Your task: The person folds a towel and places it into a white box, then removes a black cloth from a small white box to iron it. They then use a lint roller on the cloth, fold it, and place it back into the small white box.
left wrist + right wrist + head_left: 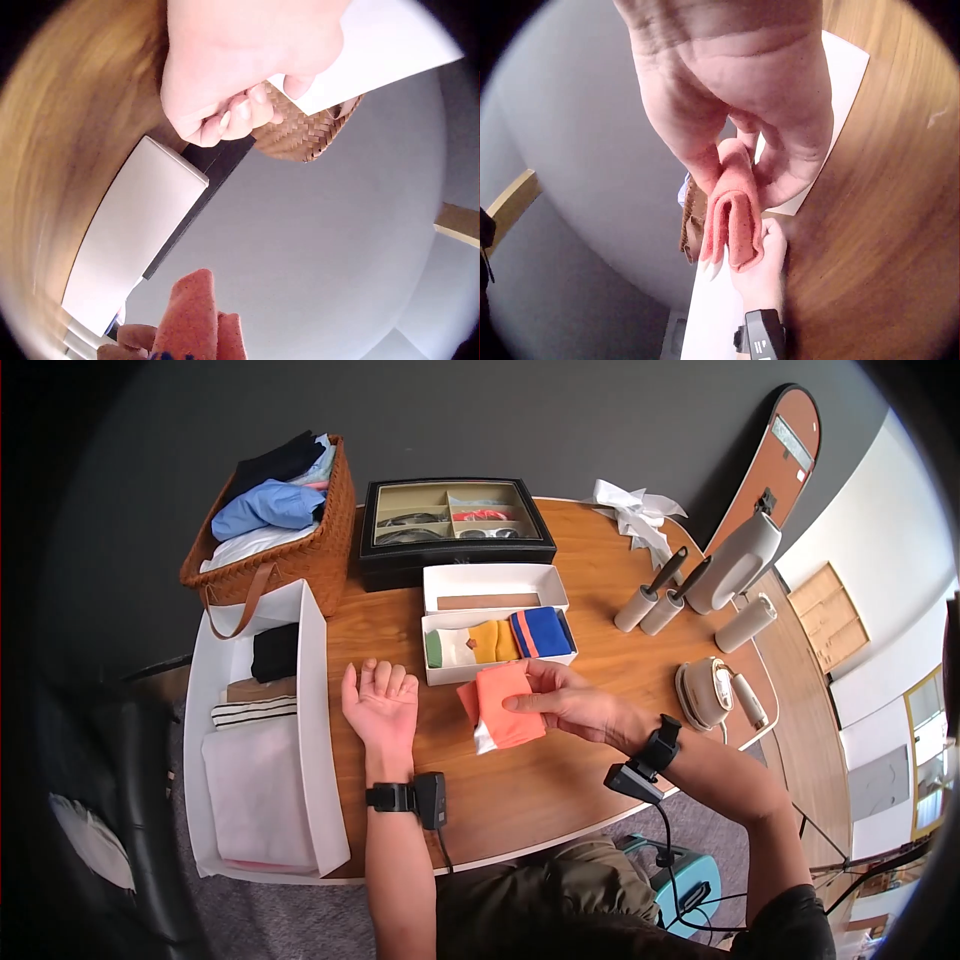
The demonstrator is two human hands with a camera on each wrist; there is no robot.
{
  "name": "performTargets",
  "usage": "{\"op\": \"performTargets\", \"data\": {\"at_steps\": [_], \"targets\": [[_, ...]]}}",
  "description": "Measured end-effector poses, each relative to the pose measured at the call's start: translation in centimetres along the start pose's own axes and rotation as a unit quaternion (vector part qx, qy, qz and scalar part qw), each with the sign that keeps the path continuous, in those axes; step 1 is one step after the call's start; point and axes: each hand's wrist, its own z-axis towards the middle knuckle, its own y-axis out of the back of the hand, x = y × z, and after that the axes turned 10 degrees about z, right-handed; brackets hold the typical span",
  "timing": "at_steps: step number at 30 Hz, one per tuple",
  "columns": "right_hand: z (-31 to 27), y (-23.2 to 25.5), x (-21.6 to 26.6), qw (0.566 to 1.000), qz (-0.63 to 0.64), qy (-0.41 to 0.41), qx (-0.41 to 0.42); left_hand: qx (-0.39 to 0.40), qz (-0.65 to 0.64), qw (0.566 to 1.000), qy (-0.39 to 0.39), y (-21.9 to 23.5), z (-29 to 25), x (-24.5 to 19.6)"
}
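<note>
My right hand (578,705) pinches a folded coral-orange sock (510,705) with a white patch, thumb on one face and fingers behind. In the right wrist view the folded layers of the sock (739,217) show end-on below the fingers. Palm up, my left hand (385,705) is over the table with loosely curled fingers and nothing in it. Just beyond the sock stands a small white box (500,669) holding rolled socks: a green-and-white one, a yellow one (492,641) and a blue one with orange stripes (541,632).
A long white bin (313,760) with folded clothes stands at left, a wicker basket (335,530) of clothes behind it. A black glasses case (455,565) sits at the back. On the right are lint rollers (635,608), a handheld steamer (708,695) and a mirror (795,450).
</note>
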Motion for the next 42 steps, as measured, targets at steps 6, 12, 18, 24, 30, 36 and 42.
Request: {"op": "performTargets", "data": {"at_steps": [6, 12, 18, 24, 30, 36, 42], "targets": [[1.6, -0.9, 2.1, 0.999, 0.021, 0.046, -0.011, -0.023, 0.033, 0.999, -0.001, 0.0, -0.1, -0.2], [6.5, -1.5, 5.0, 0.994, 0.01, 0.073, -0.077, 0.045, 0.014, 0.999, 0.014, 1.3, 0.2, -0.5], [8.3, 2.5, 5.4, 0.83, -0.446, 0.261, -0.209, 0.02, 0.054, 0.998, 0.005, 0.4, 0.3, -0.5], [4.0, 5.1, 3.5, 0.766, -0.48, 0.321, -0.283, 0.065, 0.158, 0.985, 0.016, 0.1, 0.8, 0.6], [3.7, -0.1, 0.8, 0.676, -0.606, 0.417, -0.047, 0.062, 0.429, 0.901, -0.015, -1.9, -0.2, 2.0], [7.9, -0.3, -0.3, 0.676, -0.607, 0.412, -0.075, 0.027, 0.397, 0.918, -0.005, -1.5, -0.3, 1.6], [8.0, 1.2, -1.5, 0.652, -0.605, 0.453, -0.056, 0.032, 0.442, 0.897, -0.008, -1.0, -0.1, 2.0]]}}
